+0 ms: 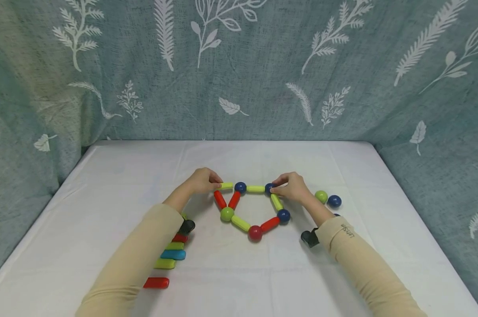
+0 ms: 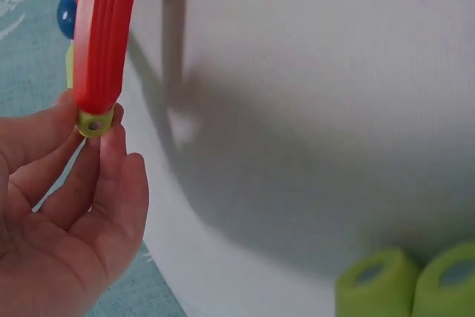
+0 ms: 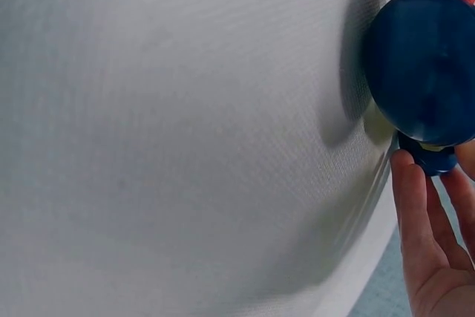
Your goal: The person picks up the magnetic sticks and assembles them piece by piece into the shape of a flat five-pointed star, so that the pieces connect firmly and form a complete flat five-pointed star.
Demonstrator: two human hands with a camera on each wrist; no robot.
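Fingers of the left hand [image 1: 202, 181] pinch the left end of a slim lime-green plastic rod [image 1: 226, 186], just below the frame's centre in my head view, beside a glossy dark-blue plastic ball [image 1: 240, 188]. Thumb and fingers of the right hand [image 1: 293, 187] pinch a second dark-blue ball [image 1: 268, 188], further right. I judge these pieces light, stiff and slightly slippery; I'd hold rods near their ends, balls at their widest.

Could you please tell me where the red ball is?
In the head view, the red ball is below centre, between a lime rod on its left and a red rod on its right.
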